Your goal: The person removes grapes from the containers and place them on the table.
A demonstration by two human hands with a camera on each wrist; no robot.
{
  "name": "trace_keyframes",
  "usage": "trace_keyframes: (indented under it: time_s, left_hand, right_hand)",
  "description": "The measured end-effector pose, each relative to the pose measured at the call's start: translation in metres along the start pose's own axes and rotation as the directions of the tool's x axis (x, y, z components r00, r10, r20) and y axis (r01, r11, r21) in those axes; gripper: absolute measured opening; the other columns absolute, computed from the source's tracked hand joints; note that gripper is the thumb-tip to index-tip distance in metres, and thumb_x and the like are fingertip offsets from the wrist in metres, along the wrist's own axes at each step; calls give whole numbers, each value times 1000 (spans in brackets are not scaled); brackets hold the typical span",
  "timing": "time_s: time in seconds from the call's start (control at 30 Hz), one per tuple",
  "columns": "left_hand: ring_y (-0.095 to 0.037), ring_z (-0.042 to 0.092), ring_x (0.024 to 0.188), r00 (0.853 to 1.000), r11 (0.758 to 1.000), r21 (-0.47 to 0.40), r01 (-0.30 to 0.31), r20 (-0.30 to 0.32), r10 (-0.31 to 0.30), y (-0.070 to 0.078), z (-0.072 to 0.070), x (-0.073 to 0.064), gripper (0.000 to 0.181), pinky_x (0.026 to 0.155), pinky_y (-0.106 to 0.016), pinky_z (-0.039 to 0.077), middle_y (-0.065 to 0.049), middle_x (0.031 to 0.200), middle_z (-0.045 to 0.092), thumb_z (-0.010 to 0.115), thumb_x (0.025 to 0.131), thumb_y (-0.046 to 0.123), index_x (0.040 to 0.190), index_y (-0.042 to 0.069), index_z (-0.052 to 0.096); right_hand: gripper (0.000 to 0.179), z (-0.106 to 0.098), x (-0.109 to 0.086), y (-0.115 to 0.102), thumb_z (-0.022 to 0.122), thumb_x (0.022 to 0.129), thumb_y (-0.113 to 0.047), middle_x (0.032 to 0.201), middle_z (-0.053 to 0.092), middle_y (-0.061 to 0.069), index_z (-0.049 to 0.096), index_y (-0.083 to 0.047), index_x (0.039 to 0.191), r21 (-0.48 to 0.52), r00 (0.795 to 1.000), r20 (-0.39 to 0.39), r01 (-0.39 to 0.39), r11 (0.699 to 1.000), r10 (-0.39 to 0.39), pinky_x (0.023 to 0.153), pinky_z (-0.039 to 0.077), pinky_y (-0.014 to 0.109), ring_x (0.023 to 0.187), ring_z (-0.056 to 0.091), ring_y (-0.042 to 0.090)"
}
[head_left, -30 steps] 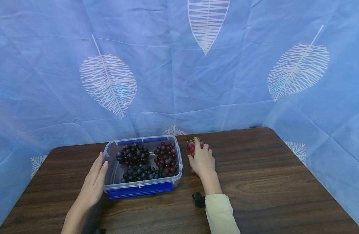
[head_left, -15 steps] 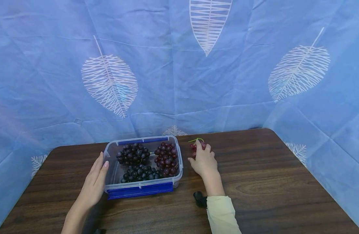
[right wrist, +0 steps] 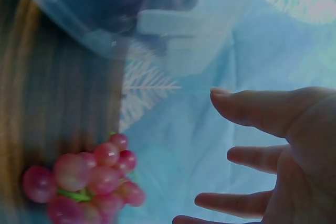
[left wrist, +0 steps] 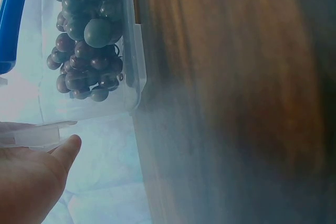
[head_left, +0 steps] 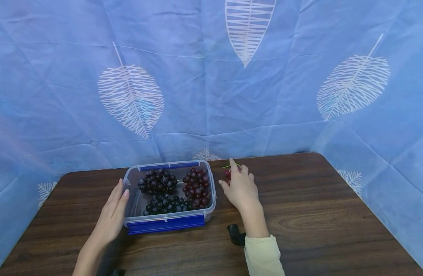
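Observation:
A clear plastic container (head_left: 212,191) with blue latches holds a dark purple bunch of grapes (head_left: 157,182), a black bunch (head_left: 166,203) and a dark red bunch (head_left: 197,189). My left hand (head_left: 110,214) rests its straight fingers along the container's left wall; its thumb shows by the rim in the left wrist view. To the container's right, a red bunch of grapes (right wrist: 89,182) with a green stem lies on the table, partly hidden in the head view. Over it is my right hand (head_left: 241,189), fingers spread and apart from the grapes in the right wrist view.
A dark wooden table (head_left: 318,214) bears everything. Blue cloth (head_left: 204,96) with white leaf prints hangs along its back and sides. A black device (head_left: 236,234) sits by the right wrist, at the pale sleeve (head_left: 263,255).
My right hand has lifted slightly and its fingers have spread off the red grapes, which stay on the table. The left hand and the container hold their place.

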State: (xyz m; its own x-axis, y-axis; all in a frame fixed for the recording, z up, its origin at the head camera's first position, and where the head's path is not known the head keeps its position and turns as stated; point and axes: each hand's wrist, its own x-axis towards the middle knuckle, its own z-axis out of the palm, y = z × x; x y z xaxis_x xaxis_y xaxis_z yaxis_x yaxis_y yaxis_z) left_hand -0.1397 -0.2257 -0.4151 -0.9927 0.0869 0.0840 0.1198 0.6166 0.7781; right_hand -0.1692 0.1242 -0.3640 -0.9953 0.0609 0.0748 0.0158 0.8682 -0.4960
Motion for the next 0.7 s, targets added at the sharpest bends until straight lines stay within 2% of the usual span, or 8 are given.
trace_keyframes:
  time_s: [0.27,0.47,0.7]
  left_hand:
    - [-57,2,158,1000,1000,4,-4,-8,4,0,0,-1,71,122,-76,8,-34,172,0,25,117,39,167,-4,-2]
    - [-57,2,158,1000,1000,10,-2,-7,2,0,0,0,72,122,-76,8,-34,172,-1,25,117,40,167,-4,-2]
    - [-56,2,158,1000,1000,15,2,-5,-2,1,1,0,71,121,-77,9,-33,172,0,25,117,40,167,-3,-3]
  right_hand:
    - [74,-9,-13,-23,74,101,-24,153,45,39,39,-5,163,-14,995,-53,81,997,-82,87,59,64,131,53,59]
    - [73,-1,-19,-39,75,100,-28,152,49,35,41,-7,162,-41,986,-87,140,989,-143,88,60,64,134,53,58]
    - [70,13,-28,-62,76,100,-28,150,52,31,45,-9,160,-74,967,-104,225,971,-232,82,63,56,126,59,51]
